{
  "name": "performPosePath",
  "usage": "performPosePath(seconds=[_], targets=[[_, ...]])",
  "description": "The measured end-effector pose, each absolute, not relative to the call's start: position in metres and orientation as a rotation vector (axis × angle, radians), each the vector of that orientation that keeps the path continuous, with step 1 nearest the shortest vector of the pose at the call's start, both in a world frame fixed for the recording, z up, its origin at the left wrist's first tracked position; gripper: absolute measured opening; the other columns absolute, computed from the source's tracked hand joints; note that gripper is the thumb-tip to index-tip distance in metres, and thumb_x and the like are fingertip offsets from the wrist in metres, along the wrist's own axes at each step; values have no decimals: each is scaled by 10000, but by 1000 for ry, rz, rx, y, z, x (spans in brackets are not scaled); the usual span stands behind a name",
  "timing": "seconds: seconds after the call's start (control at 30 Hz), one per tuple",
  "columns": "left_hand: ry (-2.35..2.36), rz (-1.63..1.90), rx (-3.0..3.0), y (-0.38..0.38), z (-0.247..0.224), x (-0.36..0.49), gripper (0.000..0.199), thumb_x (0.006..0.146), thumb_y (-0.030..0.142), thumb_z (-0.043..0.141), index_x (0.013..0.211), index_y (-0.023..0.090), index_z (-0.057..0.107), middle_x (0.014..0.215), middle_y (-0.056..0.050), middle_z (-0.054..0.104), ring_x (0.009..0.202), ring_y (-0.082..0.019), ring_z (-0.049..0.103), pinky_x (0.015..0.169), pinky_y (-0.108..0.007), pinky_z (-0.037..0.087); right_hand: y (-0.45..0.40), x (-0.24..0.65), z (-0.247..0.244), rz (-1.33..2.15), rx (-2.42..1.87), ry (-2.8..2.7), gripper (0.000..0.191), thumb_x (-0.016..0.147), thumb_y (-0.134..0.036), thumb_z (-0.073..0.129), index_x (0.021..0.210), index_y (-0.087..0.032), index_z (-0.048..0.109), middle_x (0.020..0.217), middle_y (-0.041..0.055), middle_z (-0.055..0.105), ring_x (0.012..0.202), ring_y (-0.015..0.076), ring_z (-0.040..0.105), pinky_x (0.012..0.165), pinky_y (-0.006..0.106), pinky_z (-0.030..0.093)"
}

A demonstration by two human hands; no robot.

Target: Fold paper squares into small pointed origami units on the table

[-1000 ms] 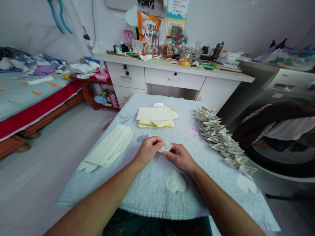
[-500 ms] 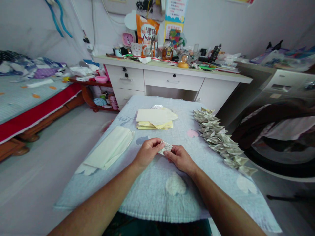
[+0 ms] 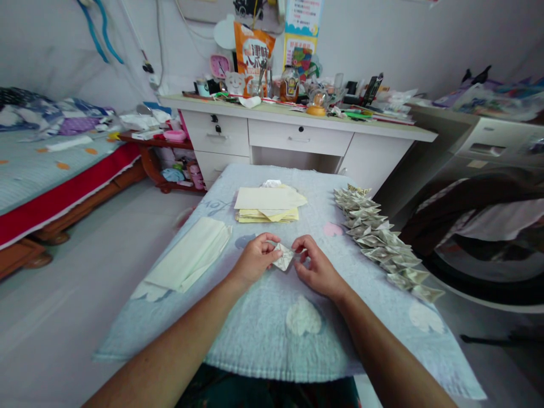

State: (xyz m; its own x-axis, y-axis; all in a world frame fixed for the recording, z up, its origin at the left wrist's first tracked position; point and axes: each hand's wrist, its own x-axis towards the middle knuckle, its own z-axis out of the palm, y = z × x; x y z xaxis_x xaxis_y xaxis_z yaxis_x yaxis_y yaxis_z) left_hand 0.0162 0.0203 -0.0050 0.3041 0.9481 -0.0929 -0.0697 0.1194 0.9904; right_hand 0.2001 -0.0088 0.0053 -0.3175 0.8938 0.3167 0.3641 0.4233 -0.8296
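Pale blue cloth (image 3: pixel 255 340) is spread beneath the hands, before a white desk (image 3: pixel 382 129). Between the hands, the paper (image 3: pixel 284 258), small and folded to a near-diamond, is pinched at its left side by the left hand (image 3: pixel 256 259), thumb on top. Its right corner is pointed at the right hand (image 3: pixel 318 268), whose thumb and forefinger are parted just beside it; whether it is touched there cannot be told. No clear long axis is shown. Farther out, sheets (image 3: pixel 187 255) are laid to the left, a stack (image 3: pixel 263 198) is set beyond, and folded pieces (image 3: pixel 376 241) are lined up to the right.
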Motion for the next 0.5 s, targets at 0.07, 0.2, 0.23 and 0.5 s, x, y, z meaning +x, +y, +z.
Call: performPosePath(seconds=[0.07, 0.2, 0.23, 0.5], targets=[[993, 949, 1250, 21, -9, 17, 375, 676, 279, 705, 963, 180, 486, 592, 70, 570, 484, -80, 502, 477, -174, 334, -9, 200, 5, 742, -1074, -2007, 299, 717, -60, 551, 979, -203, 522, 964, 37, 501, 907, 173, 485, 752, 272, 418], [1036, 967, 1425, 23, -20, 15, 280, 677, 237, 697, 836, 191, 471, 621, 73, 546, 541, -90, 527, 536, -195, 388, -7, 201, 2, 717, -1047, -2126, 231, 751, -31, 552, 918, -191, 562, 920, 30, 515, 866, 157, 498, 773, 271, 411], [1064, 957, 1489, 24, -21, 14, 248, 688, 246, 693, 804, 187, 482, 627, 67, 544, 542, -92, 523, 538, -200, 387, -7, 202, 2, 717, -1043, -2135, 221, 760, -32, 557, 916, -189, 570, 919, 29, 520, 862, 153, 503, 771, 267, 409], [1180, 845, 2108, 16, -10, 15, 90, 789, 176, 590, 709, 171, 631, 896, -41, 659, 842, -164, 601, 792, -290, 433, -4, 205, -2, 505, -1167, -2271, 143, 796, -120, 659, 913, -198, 629, 908, 30, 601, 889, 177, 514, 820, 313, 353]])
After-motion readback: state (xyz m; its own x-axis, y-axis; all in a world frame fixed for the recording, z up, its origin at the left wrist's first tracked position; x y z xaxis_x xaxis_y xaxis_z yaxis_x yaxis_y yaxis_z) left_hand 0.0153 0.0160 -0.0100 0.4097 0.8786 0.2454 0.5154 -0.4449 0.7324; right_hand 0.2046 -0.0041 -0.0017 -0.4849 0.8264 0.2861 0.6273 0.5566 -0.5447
